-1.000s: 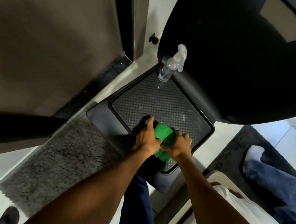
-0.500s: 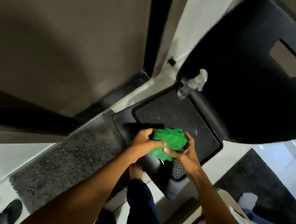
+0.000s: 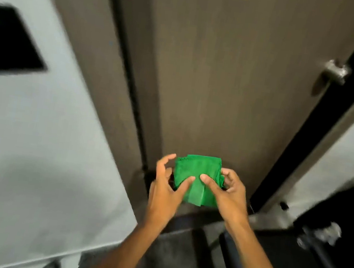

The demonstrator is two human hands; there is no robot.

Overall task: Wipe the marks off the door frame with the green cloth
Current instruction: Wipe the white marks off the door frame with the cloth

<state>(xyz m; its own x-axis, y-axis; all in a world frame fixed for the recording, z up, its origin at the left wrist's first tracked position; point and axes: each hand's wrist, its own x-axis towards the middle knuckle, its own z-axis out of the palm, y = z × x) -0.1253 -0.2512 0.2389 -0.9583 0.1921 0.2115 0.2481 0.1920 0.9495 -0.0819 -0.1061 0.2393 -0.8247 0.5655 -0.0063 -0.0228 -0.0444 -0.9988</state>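
Green cloth point(image 3: 197, 178) before brown door point(image 3: 226, 72), white wall point(image 3: 33, 135) alongside.

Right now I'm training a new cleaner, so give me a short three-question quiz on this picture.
1. True or false: the green cloth is pressed against the door frame.
2. How many hands hold the cloth? A) none B) one C) two
3. On which side of the picture is the door handle?

Key:
1. False; it is held in front of the door, not on the frame.
2. C: left hand and right hand.
3. The right side, high up.
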